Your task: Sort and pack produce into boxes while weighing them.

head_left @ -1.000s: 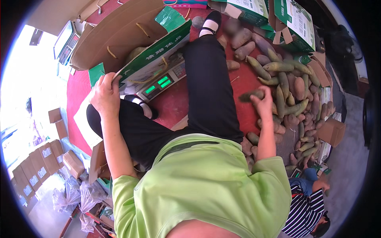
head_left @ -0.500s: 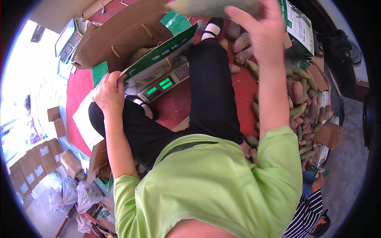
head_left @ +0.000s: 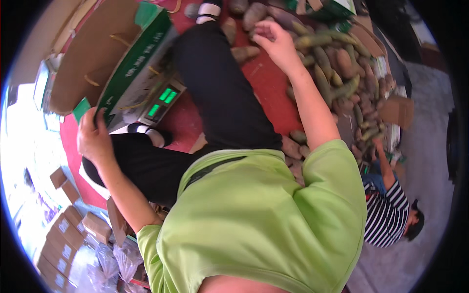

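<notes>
My left hand (head_left: 94,136) grips the near edge of a cardboard box (head_left: 78,58), beside a small green flap. The box has a green and white outer side and sits on a weighing scale (head_left: 161,105) with lit green digits. Its contents are hidden. My right hand (head_left: 274,41) is over the produce, fingers loosely curled and apart, with nothing visible in them. Below its fingertips lies a brownish root vegetable (head_left: 255,16). To its right is a heap of long green vegetables (head_left: 322,73) and reddish-brown roots (head_left: 344,59).
My legs (head_left: 215,78) straddle a red floor covering (head_left: 266,83). A person in a striped shirt (head_left: 388,215) reaches toward the heap at the lower right. Cardboard cartons (head_left: 68,234) and clear plastic bags (head_left: 127,259) stand at the lower left.
My right hand has come down and left onto the produce, and the long greenish vegetable it held no longer shows. The view has shifted; my left hand keeps its hold on the box.
</notes>
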Action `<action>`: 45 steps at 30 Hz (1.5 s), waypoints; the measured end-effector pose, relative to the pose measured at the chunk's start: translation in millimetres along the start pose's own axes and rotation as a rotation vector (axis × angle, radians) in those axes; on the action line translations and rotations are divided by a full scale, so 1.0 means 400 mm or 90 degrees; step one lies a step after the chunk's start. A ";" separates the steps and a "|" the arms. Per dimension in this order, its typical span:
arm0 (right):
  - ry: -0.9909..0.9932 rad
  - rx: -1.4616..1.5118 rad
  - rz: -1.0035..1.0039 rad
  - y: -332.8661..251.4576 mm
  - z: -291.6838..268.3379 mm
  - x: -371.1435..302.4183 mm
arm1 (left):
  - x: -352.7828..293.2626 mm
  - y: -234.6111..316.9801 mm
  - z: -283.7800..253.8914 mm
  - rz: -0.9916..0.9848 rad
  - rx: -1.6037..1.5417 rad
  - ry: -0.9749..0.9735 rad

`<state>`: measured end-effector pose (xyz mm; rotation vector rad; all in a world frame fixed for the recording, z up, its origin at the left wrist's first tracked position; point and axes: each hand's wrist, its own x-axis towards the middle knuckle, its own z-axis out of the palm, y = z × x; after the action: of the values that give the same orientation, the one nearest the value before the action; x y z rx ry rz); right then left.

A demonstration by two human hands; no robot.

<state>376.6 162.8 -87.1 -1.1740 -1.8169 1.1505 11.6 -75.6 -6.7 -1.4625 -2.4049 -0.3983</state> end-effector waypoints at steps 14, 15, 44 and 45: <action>-0.166 -0.502 0.617 0.550 -0.262 -0.767 | -0.013 -0.060 0.041 -0.033 0.060 -0.035; -0.204 -0.518 0.651 0.551 -0.257 -0.789 | -0.012 -0.059 0.040 -0.012 0.059 -0.014; -0.571 -0.911 0.513 0.503 -0.232 -0.921 | -0.014 -0.022 0.015 -0.015 0.032 0.009; -0.580 -0.894 0.520 0.505 -0.232 -0.898 | -0.014 -0.016 0.013 -0.014 0.037 0.013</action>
<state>654.8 -100.7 -264.7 -2.6407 -3.1810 0.6665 7.7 -80.9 -14.3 -1.4014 -2.3983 -0.3445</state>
